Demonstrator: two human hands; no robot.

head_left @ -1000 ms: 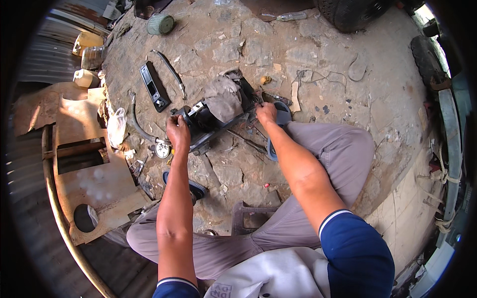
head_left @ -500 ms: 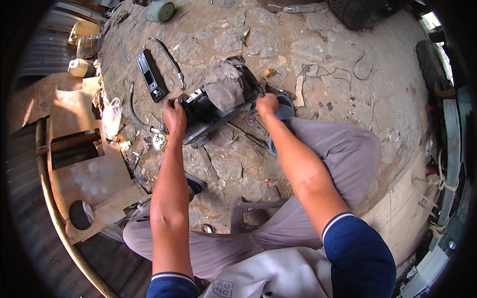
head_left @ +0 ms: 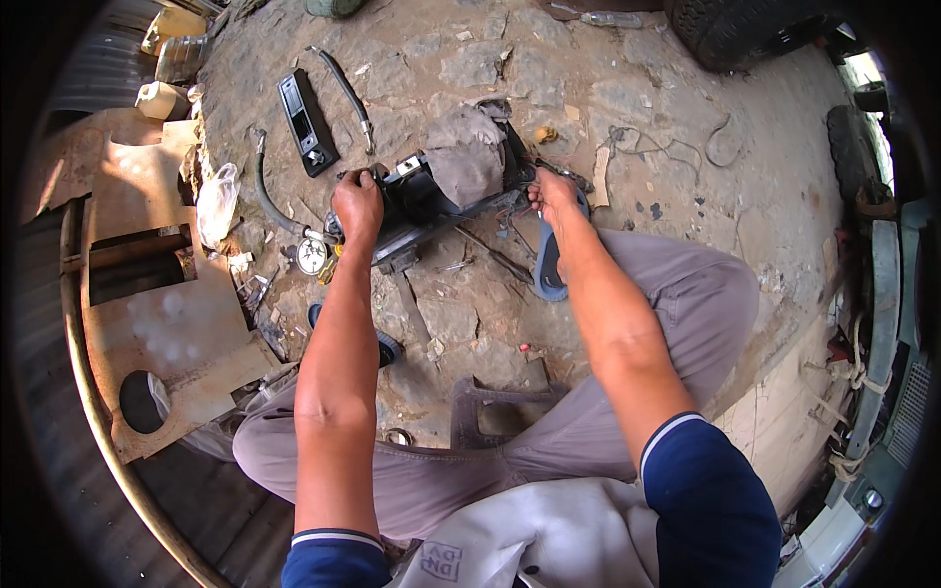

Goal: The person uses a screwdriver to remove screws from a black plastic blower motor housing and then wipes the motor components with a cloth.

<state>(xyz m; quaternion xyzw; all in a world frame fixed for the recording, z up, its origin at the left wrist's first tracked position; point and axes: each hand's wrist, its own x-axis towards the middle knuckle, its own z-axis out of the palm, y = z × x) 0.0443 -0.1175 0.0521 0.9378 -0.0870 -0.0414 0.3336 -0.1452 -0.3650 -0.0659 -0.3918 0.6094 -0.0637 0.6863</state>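
Note:
My left hand (head_left: 357,204) is closed on the left end of a dark housing (head_left: 400,201) with open workings. A dirty grey cloth (head_left: 464,162) lies over the housing's right half. My right hand (head_left: 552,191) is at the right end beside some thin wires, fingers curled; what they hold is hidden. A pressure gauge (head_left: 312,255) with a grey hose (head_left: 270,195) lies left of the housing. A black panel (head_left: 307,122) and a short hose (head_left: 341,95) lie beyond them. A blue sandal (head_left: 549,267) is under my right forearm.
Rusty metal sheets (head_left: 167,331), a plastic bag (head_left: 219,204) and jugs (head_left: 162,100) line the left. A tyre (head_left: 730,29) is at the back right, an orange lump (head_left: 545,134) behind the housing, and a metal beam (head_left: 882,294) at the right. My bent legs fill the foreground.
My right hand has shifted right along the housing's end, its fingers now more in view. My left hand stays on the left end. The whole view has moved slightly upward.

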